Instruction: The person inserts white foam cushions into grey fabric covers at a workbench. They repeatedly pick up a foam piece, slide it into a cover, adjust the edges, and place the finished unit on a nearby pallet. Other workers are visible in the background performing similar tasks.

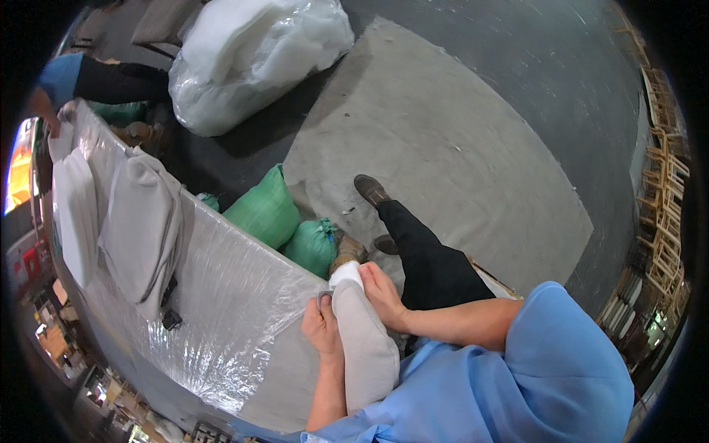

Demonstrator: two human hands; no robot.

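A light grey fabric cushion [362,343] lies lengthwise against my body, with white padding [346,274] showing at its far end. My left hand [323,325] is closed on the fabric edge at the left of that end, thumb on top. My right hand [381,297] grips the opposite side, fingers bent around the cover beside the white padding. Beside my left hand is the corner of a table [221,310] wrapped in shiny clear film. Grey fabric covers [142,221] lie stacked farther along it, next to white pads [72,214].
Green sacks [264,208] stand on the floor against the table's far side. A large clear bag of white stuffing [255,63] rests beyond them, near a grey floor sheet [436,140]. A co-worker [63,77] leans at the table's far left. Wooden frames [665,199] line the right.
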